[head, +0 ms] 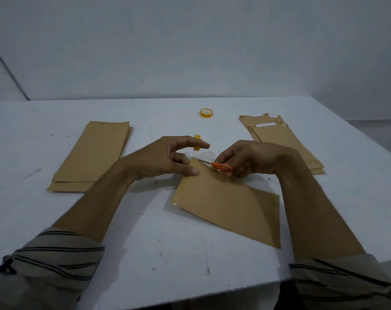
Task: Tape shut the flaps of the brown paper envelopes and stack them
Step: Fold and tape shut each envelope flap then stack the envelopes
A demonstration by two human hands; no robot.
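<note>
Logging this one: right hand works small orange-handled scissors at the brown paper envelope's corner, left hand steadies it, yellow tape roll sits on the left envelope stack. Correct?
One error: in the head view the yellow tape roll lies on the white table, far centre, apart from the left envelope stack. The rest stands.

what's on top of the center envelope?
Left hand pinches the envelope at its far corner; orange scissors, held in the right hand, cross its far edge; clear tape runs along its left edge. Anything beneath it is covered.
</note>
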